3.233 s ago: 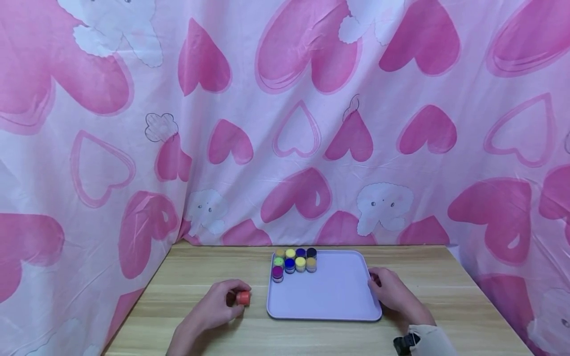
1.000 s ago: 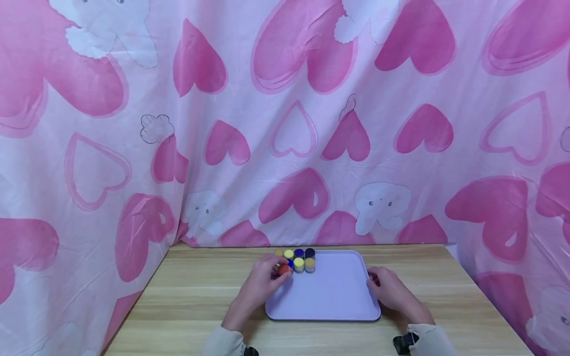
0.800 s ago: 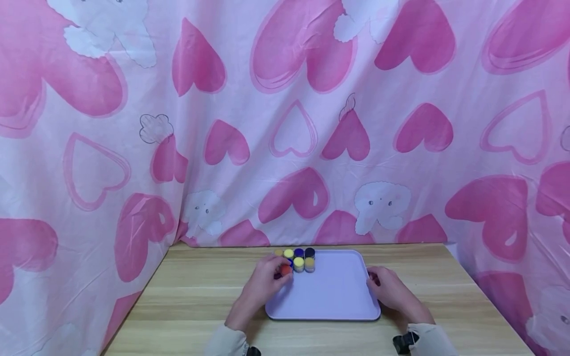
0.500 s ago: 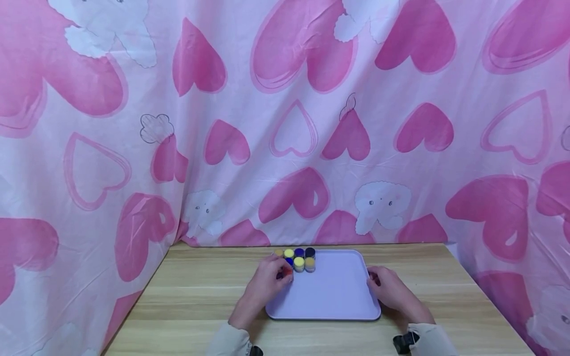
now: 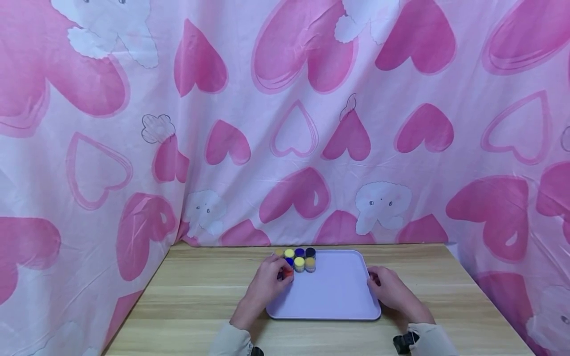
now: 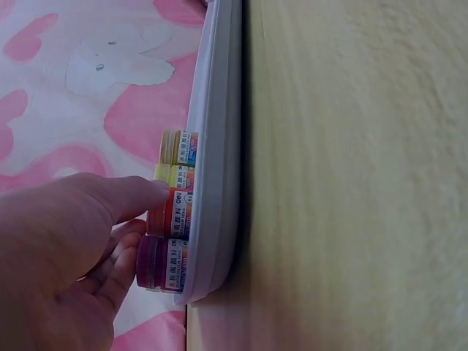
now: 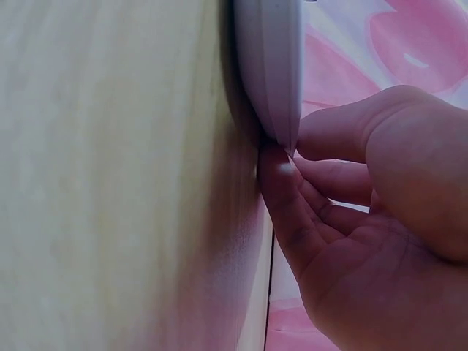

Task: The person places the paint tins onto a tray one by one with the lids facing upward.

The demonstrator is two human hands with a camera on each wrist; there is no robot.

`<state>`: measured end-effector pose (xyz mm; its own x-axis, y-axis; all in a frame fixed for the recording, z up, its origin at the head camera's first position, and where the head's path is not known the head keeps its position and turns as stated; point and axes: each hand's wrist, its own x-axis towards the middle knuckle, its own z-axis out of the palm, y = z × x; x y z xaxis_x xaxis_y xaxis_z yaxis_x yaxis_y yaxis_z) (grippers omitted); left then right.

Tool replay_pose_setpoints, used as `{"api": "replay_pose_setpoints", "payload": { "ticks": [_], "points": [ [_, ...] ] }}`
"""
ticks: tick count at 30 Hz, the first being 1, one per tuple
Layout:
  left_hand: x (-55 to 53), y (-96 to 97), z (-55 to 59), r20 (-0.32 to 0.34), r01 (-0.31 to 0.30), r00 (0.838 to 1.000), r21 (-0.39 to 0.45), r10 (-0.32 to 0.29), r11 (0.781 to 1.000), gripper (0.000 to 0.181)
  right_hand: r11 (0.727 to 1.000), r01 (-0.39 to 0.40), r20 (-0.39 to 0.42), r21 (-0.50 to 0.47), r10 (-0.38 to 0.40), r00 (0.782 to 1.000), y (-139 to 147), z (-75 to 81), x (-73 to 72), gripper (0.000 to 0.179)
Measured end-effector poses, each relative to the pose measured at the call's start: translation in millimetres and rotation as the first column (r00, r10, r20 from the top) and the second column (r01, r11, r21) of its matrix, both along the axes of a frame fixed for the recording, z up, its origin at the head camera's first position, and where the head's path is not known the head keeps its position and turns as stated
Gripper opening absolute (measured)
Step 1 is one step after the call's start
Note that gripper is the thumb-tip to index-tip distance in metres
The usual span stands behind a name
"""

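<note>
Near the left side of the lilac tray [image 5: 331, 294], my left hand [image 5: 266, 281] pinches a small red-lidded paint jar [image 5: 288, 273] between thumb and fingers. In the left wrist view this red jar [image 6: 177, 213] stands in the tray beside a purple-lidded jar [image 6: 162, 263], which the hand hides in the head view. Behind it are a blue-lidded jar [image 5: 289, 261], a yellow-lidded jar [image 5: 299, 264] and an ochre-lidded jar [image 5: 309, 265]. My right hand [image 5: 392, 290] grips the tray's right edge, thumb at the rim and fingers low against its side in the right wrist view.
A back row of jars includes a yellow one [image 5: 289, 253], a dark blue one [image 5: 300, 252] and a black one [image 5: 310, 253]. The tray lies on a wooden table [image 5: 191, 287]. A pink heart-patterned curtain [image 5: 294, 123] hangs behind the table and at both sides.
My left hand has carried the red jar from the table at the left onto the tray, then shifted it slightly right and lower beside the other jars. My right hand has stayed at the tray's edge.
</note>
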<state>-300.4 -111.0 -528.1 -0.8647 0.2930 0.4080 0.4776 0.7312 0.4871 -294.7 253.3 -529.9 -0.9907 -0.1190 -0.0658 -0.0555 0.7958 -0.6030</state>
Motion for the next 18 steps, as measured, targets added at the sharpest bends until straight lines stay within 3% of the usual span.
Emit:
{"api": "replay_pose_setpoints", "payload": {
  "ticks": [11, 18],
  "points": [
    [1.9, -1.8, 2.4, 0.062, 0.005, 0.998, -0.039, -0.003, 0.999, 0.013, 1.0, 0.008, 0.02, 0.003, -0.008, 1.0, -0.4, -2.7, -1.5, 0.047],
    [1.4, -5.0, 2.0, 0.055, 0.03, 0.998, -0.014, -0.029, 0.999, 0.012, 1.0, 0.009, 0.02, 0.005, -0.009, 1.0, 0.1, -4.5, -1.7, 0.046]
  ]
}}
